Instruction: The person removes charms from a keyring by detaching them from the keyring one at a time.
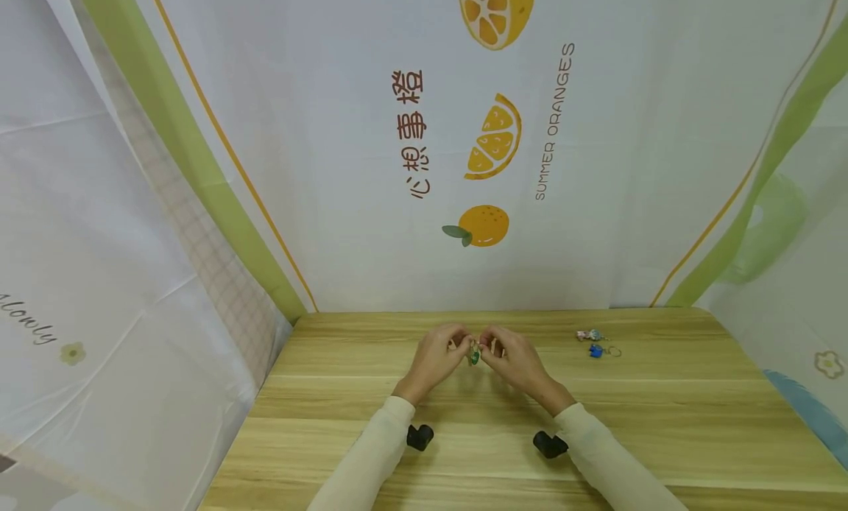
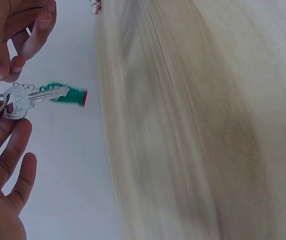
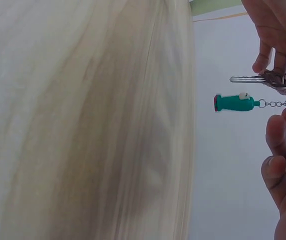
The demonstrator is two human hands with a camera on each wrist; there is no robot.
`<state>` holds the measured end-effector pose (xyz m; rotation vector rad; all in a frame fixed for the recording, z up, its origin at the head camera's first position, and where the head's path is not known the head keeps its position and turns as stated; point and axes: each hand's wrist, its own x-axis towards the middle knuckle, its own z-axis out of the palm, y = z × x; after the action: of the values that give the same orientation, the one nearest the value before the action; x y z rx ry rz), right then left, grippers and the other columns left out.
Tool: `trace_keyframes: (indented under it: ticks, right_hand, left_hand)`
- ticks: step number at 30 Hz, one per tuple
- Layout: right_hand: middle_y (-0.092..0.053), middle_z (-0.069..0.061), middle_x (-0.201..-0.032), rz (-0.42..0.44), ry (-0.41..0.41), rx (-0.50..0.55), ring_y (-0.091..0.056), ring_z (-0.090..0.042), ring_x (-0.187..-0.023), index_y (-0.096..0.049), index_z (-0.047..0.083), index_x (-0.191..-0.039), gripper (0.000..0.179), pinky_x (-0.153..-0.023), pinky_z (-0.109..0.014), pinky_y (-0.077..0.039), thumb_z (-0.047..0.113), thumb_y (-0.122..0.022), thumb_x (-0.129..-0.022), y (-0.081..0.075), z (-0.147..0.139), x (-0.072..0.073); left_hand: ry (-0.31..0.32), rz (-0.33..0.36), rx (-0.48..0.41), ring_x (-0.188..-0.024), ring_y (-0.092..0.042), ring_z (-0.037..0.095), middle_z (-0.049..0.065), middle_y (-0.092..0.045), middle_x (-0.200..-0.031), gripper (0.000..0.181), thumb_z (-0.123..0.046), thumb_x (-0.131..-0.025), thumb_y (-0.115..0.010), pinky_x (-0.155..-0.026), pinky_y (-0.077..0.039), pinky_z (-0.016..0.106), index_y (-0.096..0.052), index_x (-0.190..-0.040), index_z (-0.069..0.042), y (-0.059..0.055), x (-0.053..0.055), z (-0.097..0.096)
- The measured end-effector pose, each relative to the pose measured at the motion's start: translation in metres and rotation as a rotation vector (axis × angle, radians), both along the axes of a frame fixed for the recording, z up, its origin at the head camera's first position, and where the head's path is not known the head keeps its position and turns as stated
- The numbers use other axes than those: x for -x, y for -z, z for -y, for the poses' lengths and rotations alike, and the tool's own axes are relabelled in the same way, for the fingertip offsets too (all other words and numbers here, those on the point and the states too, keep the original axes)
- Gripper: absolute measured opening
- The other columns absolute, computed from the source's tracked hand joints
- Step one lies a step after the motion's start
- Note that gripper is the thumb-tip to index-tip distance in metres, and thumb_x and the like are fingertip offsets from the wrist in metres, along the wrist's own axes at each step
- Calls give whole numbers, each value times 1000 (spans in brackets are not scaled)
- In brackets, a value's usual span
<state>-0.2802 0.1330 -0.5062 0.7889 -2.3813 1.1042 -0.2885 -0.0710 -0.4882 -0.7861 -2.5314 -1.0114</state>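
Both hands meet above the far middle of the table. My left hand (image 1: pixel 432 355) pinches a silver key (image 2: pixel 17 104) near its bow, with the blade pointing down. Opposite it, my right hand (image 1: pixel 518 358) holds the metal ring of a keychain between thumb and fingertips. From that ring a short chain (image 3: pixel 277 104) hangs, bearing a green bottle-shaped charm (image 3: pixel 235 103) with a red base and a small white part. Key and charm dangle side by side. The fingers partly hide how key and ring are joined.
Right of the hands on the wooden table (image 1: pixel 490 467) lie a blue keychain charm (image 1: pixel 596 351) with a ring and a pink-and-light-blue charm (image 1: pixel 587 335). A white cloth (image 1: pixel 358 202) printed with oranges hangs behind the table's far edge.
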Motion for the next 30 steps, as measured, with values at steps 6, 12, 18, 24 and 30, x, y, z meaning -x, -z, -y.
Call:
trace_keyframes:
  ticks: [6,12,18,24,30]
  right_hand:
    - [-68,3,-90,20,15,1,-50,3,-64,-68,14,-98,10,-56,-21,-45,5,-72,-98,0,0,0]
    - [-69,2,-92,51,33,4,-52,1,-63,-69,13,-101,3,-55,-21,-45,14,-71,-102,1,0,2]
    - [-69,3,-91,73,47,-6,-52,2,-62,-70,12,-101,5,-55,-21,-45,17,-72,-103,1,1,3]
    - [-67,5,-85,66,66,-2,-50,3,-62,-68,13,-97,6,-54,-21,-44,11,-73,-98,0,2,2]
    - [-64,7,-79,86,99,-19,-50,2,-62,-67,15,-94,10,-55,-20,-44,8,-74,-92,-1,2,1]
  left_hand:
    - [5,-19,-18,-85,-68,11,-1,-74,-94,12,-17,-106,-65,-81,-59,28,-76,-102,-14,0,1,-1]
    - [13,0,-34,-92,-70,17,1,-72,-101,13,-18,-106,-66,-84,-59,29,-77,-105,-12,-1,1,-1]
    - [29,-10,-22,-92,-67,16,2,-72,-101,11,-16,-104,-68,-82,-57,28,-78,-103,-11,-1,1,-2]
    - [51,-14,-26,-88,-63,13,1,-72,-98,9,-14,-104,-69,-77,-54,24,-77,-100,-11,0,0,-3]
    - [58,-8,-30,-86,-62,12,0,-73,-97,9,-15,-104,-69,-75,-53,23,-76,-101,-12,0,-1,-5]
